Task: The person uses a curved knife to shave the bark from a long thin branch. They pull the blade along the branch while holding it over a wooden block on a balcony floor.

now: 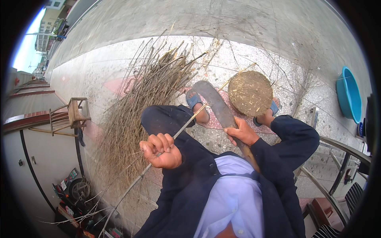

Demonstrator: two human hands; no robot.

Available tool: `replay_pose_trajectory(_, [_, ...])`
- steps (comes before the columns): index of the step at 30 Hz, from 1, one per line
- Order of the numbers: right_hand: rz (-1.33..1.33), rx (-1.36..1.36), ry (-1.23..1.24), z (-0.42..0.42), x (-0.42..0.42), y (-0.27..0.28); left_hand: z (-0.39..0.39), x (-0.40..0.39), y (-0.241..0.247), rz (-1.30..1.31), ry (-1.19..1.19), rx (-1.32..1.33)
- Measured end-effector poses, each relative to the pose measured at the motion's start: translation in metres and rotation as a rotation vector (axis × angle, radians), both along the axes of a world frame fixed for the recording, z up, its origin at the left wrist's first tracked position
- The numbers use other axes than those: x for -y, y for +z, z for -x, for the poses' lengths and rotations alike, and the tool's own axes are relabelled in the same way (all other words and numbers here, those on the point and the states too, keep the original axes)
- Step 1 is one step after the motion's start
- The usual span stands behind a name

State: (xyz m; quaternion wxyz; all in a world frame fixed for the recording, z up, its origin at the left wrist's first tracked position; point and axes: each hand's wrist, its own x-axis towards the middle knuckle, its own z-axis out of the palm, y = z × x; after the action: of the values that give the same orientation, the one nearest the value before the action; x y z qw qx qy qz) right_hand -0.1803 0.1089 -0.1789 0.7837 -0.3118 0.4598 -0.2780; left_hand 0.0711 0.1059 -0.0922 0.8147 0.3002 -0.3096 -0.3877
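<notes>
My left hand (162, 151) is closed around a long thin branch (188, 121). The branch's pale cut end lies close to the blade; whether they touch I cannot tell. Its forked, twiggy end runs down to the lower left. In my right hand (243, 132) is the wooden handle of a billhook (219, 107), whose broad dark blade curves at the tip and points away from me. A round wooden chopping block (250, 93), its top rough with chips, stands between my sandalled feet, nearer the right one. Left of my legs lies a large heap of cut brushwood (160, 74).
A wooden chair (76, 113) stands at the left by the wall. Below it is a two-wheeled vehicle (79, 190). At far right sits a blue plastic basin (347, 93); metal tubing (323, 186) runs near my right elbow. Loose twigs (276, 68) litter the floor ahead.
</notes>
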Motion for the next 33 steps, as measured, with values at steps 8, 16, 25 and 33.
replay_pose_trajectory(8, [0.062,-0.049,0.059,0.002,-0.010,0.025,-0.006,0.002,0.011,0.115,-0.106,0.050])
replay_pose_trajectory(16, [0.079,0.015,0.062,0.000,-0.013,0.021,-0.004,0.000,0.003,0.090,-0.122,0.015])
replay_pose_trajectory(25, [0.047,0.086,0.142,0.000,-0.019,0.017,-0.010,0.001,-0.006,0.119,-0.192,-0.003])
replay_pose_trajectory(33, [0.050,-0.097,0.003,0.009,0.000,0.012,-0.009,0.003,-0.003,0.083,-0.206,0.000])
